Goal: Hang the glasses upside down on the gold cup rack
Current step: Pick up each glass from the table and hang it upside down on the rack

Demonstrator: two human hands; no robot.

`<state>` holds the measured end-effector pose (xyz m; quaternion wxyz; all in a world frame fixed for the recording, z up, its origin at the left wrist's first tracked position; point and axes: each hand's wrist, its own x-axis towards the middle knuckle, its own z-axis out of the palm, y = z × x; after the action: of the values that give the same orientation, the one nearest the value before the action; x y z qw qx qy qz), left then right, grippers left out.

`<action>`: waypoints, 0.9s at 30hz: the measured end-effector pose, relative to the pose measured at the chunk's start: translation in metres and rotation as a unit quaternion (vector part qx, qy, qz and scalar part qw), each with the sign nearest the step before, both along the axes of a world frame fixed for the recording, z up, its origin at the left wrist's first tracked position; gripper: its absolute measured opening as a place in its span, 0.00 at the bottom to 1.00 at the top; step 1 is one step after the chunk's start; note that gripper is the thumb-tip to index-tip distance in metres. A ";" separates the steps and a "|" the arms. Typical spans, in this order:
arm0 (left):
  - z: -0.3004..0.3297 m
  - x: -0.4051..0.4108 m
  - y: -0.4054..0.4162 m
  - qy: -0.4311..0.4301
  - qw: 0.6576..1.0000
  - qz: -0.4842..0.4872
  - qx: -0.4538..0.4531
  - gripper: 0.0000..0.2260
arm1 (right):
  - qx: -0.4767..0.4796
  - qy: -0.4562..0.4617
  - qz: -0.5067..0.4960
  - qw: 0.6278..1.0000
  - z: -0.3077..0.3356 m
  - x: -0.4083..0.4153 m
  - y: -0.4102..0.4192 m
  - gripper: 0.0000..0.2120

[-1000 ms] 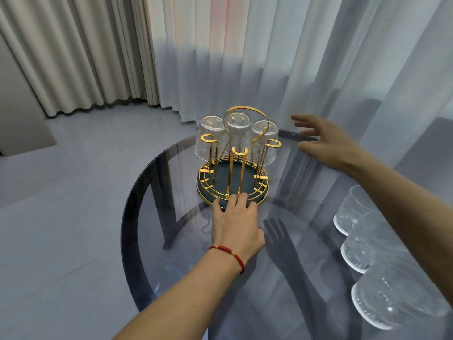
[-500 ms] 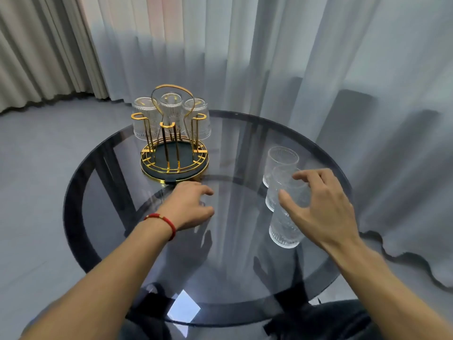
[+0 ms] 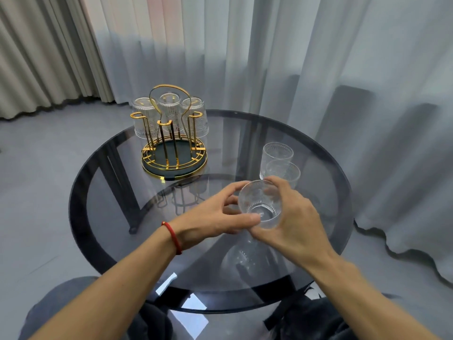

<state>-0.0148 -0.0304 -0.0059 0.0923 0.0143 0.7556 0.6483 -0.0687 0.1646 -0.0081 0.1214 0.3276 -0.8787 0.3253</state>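
Glass (image 3: 260,204), standing on the table before, now lifted, gripped by both hands (image 3: 247,217).

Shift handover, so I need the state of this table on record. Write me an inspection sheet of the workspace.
Surface: round dark glass table, reflective, dark frame visible beneath.
Job's things: gold cup rack at the far left of the table, three glasses hung upside down on its far pegs, three near pegs bare; two upright glasses at the right; held glass lifted, mouth tilted toward the camera.
Clutter: nothing seen.
Hands: right hand wraps the held glass; left hand touches its other side, red cord bracelet on that wrist.
Cables: nothing seen.
Surroundings: sheer grey curtains behind, beige drapes at left, grey floor.
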 end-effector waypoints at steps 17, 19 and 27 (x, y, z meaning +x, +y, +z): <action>0.003 -0.017 -0.065 -0.020 0.930 0.212 0.300 0.26 | -0.227 -0.399 0.127 0.879 -0.006 -0.038 -0.085 0.25; 0.003 -0.018 -0.075 -0.041 0.929 0.189 0.315 0.23 | -0.259 -0.421 0.109 0.862 -0.004 -0.039 -0.093 0.32; -0.020 -0.029 -0.115 0.112 0.866 0.287 -0.394 0.13 | -0.217 -0.159 0.071 0.960 0.053 -0.051 -0.115 0.31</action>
<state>-0.0440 -0.1458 -0.0260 -0.1854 -0.1678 0.9242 0.2887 -0.1194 0.0492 0.0451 0.0255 0.2989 -0.7693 0.5641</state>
